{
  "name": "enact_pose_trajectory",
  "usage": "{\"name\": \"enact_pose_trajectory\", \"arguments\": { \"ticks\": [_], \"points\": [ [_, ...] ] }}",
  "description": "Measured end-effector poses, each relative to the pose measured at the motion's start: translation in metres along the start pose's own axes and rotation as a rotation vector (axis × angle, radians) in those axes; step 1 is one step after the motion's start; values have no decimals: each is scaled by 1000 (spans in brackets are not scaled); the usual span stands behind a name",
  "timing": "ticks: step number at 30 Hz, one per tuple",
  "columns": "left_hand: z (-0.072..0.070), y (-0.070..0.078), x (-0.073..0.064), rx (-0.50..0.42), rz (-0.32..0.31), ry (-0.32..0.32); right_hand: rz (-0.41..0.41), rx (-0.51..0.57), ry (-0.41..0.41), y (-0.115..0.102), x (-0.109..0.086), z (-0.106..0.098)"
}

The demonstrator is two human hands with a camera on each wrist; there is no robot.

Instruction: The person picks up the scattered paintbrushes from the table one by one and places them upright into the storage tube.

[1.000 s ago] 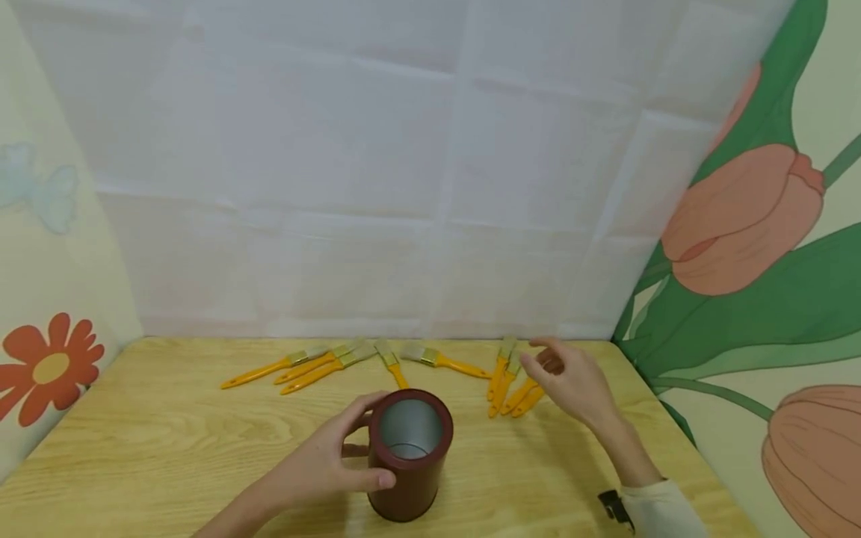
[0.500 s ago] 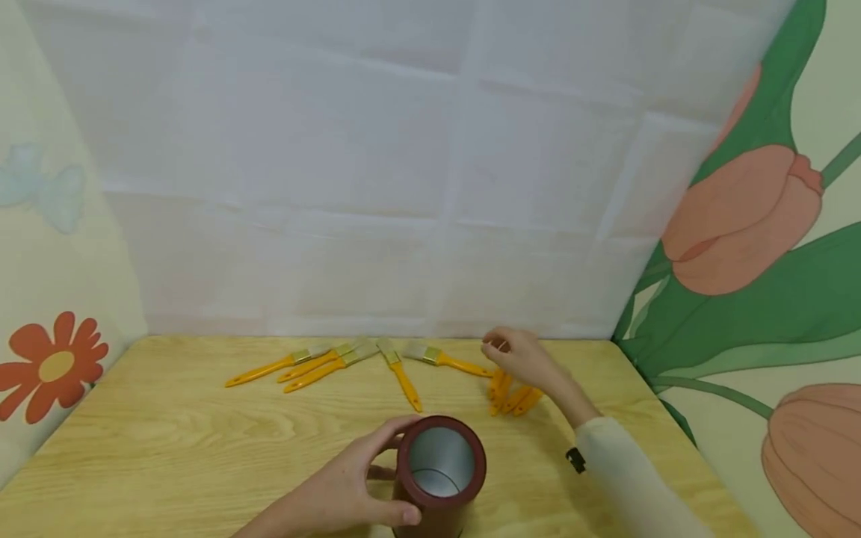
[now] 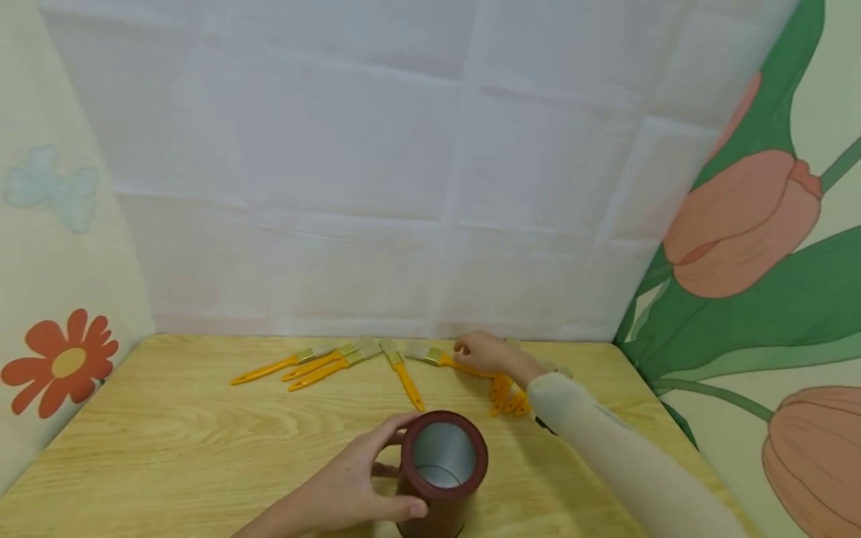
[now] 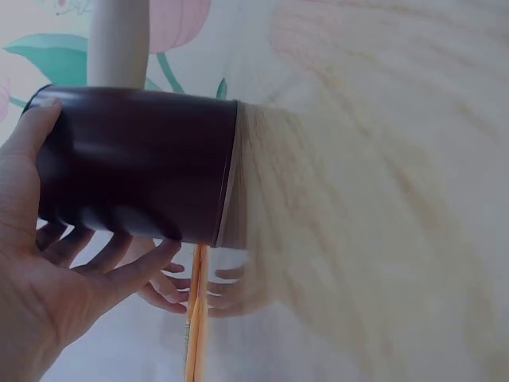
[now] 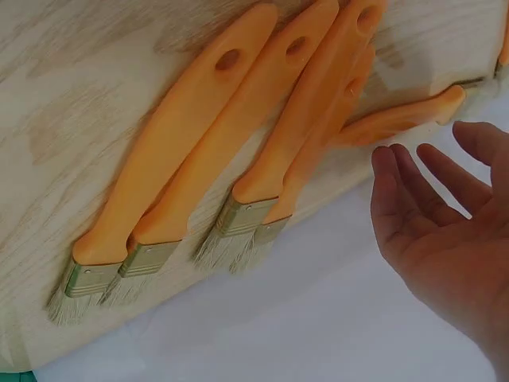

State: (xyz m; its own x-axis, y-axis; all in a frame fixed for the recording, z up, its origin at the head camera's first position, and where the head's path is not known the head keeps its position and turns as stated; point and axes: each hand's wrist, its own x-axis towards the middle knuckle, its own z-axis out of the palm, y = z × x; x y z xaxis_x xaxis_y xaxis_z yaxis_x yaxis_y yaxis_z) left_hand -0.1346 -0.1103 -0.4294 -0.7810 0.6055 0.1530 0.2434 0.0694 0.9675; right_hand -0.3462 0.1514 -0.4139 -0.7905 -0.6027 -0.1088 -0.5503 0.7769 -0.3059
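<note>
My left hand (image 3: 353,482) grips a dark red cylindrical canister (image 3: 433,515) near the table's front edge, thumb on one side and fingers round the other. The canister stands upright with its metallic inside visible and nothing in it. My right hand (image 3: 491,353) is at the back of the table, over the handle of a paintbrush (image 3: 433,357). In the right wrist view, the fingers of that hand (image 5: 453,223) are loosely bent and apart, holding nothing, beside the orange brush handle (image 5: 409,119). Several orange-handled paintbrushes (image 5: 191,135) lie next to it.
More paintbrushes (image 3: 319,373) lie at the back left, and one paintbrush (image 3: 403,373) lies behind the canister. A white sheet (image 3: 350,246) hangs behind the wooden table (image 3: 202,441). Flower-printed panels (image 3: 733,224) stand on both sides.
My right hand has moved left, from above the right-hand group of brushes to the single brush beside it. My left hand and the canister have shifted right and toward the front in view.
</note>
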Motion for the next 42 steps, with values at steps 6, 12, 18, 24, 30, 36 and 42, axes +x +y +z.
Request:
{"name": "enact_pose_trajectory", "arguments": {
  "ticks": [6,12,18,24,30,36,42],
  "points": [
    [-4,0,0,49,-12,85,35,22,7,-5,5,3],
    [-7,1,1,36,-20,96,50,52,36,-3,1,7],
    [-9,-1,1,23,-15,85,27,86,56,-1,-1,10],
    [-9,-3,2,32,-23,85,44,182,49,0,-2,10],
    [-10,-4,2,13,-36,77,18,232,59,-4,-4,6],
    [-10,-7,3,9,-42,70,27,293,160,-10,-10,0],
    [-10,-8,2,4,-40,72,6,391,277,-28,-27,-11]
  ]
}}
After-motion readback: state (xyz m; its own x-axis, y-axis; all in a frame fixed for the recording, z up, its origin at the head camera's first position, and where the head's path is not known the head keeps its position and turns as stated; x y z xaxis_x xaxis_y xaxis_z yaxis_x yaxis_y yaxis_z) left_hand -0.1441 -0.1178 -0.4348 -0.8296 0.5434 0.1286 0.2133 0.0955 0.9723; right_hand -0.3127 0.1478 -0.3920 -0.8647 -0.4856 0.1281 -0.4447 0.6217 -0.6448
